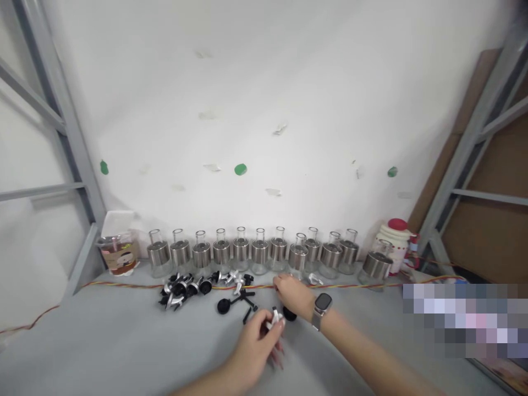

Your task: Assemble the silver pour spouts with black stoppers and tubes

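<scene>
Near the front of the grey table, my left hand (256, 344) is closed around a small silver-and-black pourer part (275, 317). Just beyond it, my right hand (293, 294), with a watch (322, 302) on the wrist, has its fingers bent together over the tabletop; whatever they may hold is hidden. A black round cap (290, 315) lies partly covered beneath that hand. To the left are loose black strips (247, 314), another black round cap (223, 306) and silver lever pieces (238, 283). A heap of black-and-silver pourer tops (179, 289) sits further left.
Several glass bottles with steel sleeves (221, 252) line the wall; one bottle (376, 267) stands apart at right. A twisted red-yellow wire (136, 285) crosses the table. A cup of brown drink (119, 256) stands left, a cream jug with red lid (394, 245) right. Metal frames flank both sides.
</scene>
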The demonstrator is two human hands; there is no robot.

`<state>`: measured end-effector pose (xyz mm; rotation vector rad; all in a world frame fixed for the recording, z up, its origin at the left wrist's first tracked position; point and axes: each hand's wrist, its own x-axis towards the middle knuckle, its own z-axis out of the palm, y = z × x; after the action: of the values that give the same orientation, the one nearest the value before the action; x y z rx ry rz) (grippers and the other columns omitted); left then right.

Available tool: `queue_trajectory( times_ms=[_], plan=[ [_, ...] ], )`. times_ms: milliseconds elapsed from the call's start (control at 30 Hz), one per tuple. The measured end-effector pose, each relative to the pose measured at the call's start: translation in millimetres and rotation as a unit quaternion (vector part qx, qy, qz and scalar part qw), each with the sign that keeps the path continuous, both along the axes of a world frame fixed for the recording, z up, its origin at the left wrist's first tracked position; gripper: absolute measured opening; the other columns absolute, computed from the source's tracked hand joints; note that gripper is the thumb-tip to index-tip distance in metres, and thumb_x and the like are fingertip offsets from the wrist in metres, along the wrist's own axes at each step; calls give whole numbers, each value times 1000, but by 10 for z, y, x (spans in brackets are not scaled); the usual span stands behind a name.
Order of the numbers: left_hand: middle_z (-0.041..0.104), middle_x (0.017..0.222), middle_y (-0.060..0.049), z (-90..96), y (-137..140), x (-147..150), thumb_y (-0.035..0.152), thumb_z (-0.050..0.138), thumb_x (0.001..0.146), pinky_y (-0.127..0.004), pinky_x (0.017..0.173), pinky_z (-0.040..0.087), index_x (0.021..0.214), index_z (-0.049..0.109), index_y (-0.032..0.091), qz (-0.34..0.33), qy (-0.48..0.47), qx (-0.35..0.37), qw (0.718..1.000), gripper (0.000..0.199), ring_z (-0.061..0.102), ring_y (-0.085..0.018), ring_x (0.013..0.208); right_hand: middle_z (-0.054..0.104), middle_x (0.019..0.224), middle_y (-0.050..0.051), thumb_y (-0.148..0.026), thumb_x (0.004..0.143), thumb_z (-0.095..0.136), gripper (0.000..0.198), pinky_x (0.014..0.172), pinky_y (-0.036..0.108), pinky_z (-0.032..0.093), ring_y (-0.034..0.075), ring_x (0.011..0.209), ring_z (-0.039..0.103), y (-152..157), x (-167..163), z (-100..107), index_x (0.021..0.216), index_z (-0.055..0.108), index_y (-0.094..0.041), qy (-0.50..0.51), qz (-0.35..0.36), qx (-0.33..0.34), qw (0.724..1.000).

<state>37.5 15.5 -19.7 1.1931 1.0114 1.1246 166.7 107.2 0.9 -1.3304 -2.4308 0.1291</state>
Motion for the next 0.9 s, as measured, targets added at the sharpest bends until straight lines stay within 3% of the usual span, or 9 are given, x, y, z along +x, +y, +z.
queue_trajectory(
  times_ms=[100, 200, 300, 400, 500, 667, 800, 900],
  plan=[
    [52, 67, 1, 38, 37, -41, 44, 59, 69, -21, 46, 48, 73, 48, 18, 41, -9, 79, 996, 28, 56, -13, 61, 60, 86, 8, -3, 76, 44, 21, 75, 28, 42, 19, 85, 55, -71, -16, 52, 85, 58, -15, 57, 11, 20, 998],
    [52, 73, -2, -54, 88, -112, 46, 57, 71, -19, 43, 45, 76, 49, 18, 43, -5, 77, 996, 29, 55, -15, 65, 59, 86, 6, -14, 85, 38, 19, 72, 28, 45, 16, 81, 56, -206, -39, 41, 91, 56, -18, 150, 11, 34, 988],
    [51, 63, 0, -246, 133, -138, 54, 55, 68, -17, 39, 37, 77, 53, 18, 29, 13, 55, 998, 38, 49, -12, 55, 60, 78, 4, -26, 81, 50, 14, 65, 27, 47, 16, 72, 57, -336, -75, -46, 84, 61, -19, 414, 27, -30, 909],
    [50, 64, 1, -383, 167, -140, 57, 55, 66, -18, 43, 36, 77, 56, 18, 37, 33, 33, 998, 40, 43, -9, 50, 61, 75, 3, -33, 76, 56, 16, 64, 26, 47, 16, 71, 58, -399, -101, -135, 78, 64, -19, 481, 50, -122, 866],
    [50, 68, -1, -406, 187, -156, 53, 58, 66, -21, 53, 40, 72, 58, 18, 46, 61, 42, 996, 35, 45, -12, 59, 60, 73, 2, -35, 74, 58, 16, 64, 25, 47, 16, 71, 58, -402, -102, -187, 74, 64, -20, 503, 50, -149, 850],
    [51, 70, -1, -345, 160, -176, 38, 64, 65, -22, 63, 40, 72, 60, 18, 65, 92, 70, 991, 22, 47, -15, 66, 55, 69, 0, -32, 78, 54, 14, 59, 23, 45, 14, 65, 54, -439, -80, -192, 74, 59, -20, 486, 31, -136, 863],
    [51, 73, -2, -302, 124, -167, 30, 66, 62, -23, 64, 41, 73, 61, 17, 44, 96, 89, 990, 18, 48, -15, 67, 56, 79, 3, -26, 83, 47, 13, 69, 28, 43, 17, 77, 53, -443, -43, -154, 81, 59, -21, 406, 36, -49, 912],
    [55, 79, -4, -280, 101, -168, 25, 70, 58, -24, 65, 42, 85, 61, 17, -4, 80, 51, 995, 29, 52, -18, 74, 56, 83, 4, -21, 84, 46, 14, 75, 33, 41, 19, 82, 51, -363, 7, -170, 88, 59, -22, 305, 30, 27, 952]
  ],
)
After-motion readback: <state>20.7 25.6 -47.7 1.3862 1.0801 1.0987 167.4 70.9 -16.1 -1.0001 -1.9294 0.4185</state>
